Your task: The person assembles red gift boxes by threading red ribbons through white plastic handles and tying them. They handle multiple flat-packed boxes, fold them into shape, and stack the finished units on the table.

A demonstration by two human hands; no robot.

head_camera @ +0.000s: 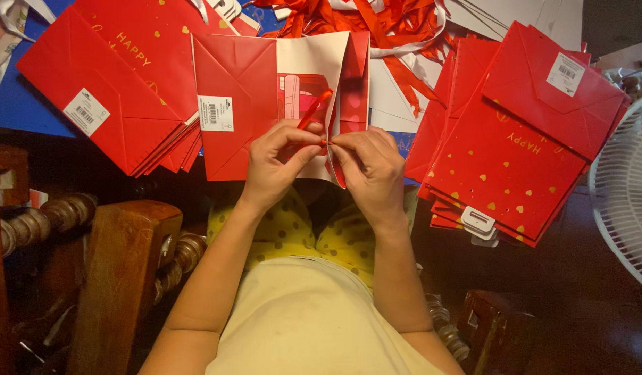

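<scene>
A blue work surface [29, 104] runs across the top of the view, nearly buried under red paper, with dark carved wooden furniture [119, 257] below it and a white fan guard [626, 187] at the right edge. Everything is easiest placed from the one gift bag [279, 104] lying flat in the middle, folded base toward the left and white inner face turned up.

Both hands meet at that bag's near edge. The left hand [276, 167] has thumb and forefinger pinched shut on a red ribbon [315, 110], which loops up from the pinch over the bag's white panel. The right hand [369, 170] presses its closed fingertips against the same spot, gripping the ribbon's end right at the bag's edge; whether it also clamps the paper itself I cannot tell. The two pinches touch, apparently so the slippery ribbon stays taut and cannot slide.

Left of the bag, a fanned stack of flat red bags [119, 76] rests bases up, white labels showing. Right of it lies a second fanned stack [515, 146], dotted with gold hearts, a white plastic hanger tab at its lower corner. Beyond the bag's far edge sits a loose heap of red ribbons [376, 21], within easy reach of either hand.
</scene>
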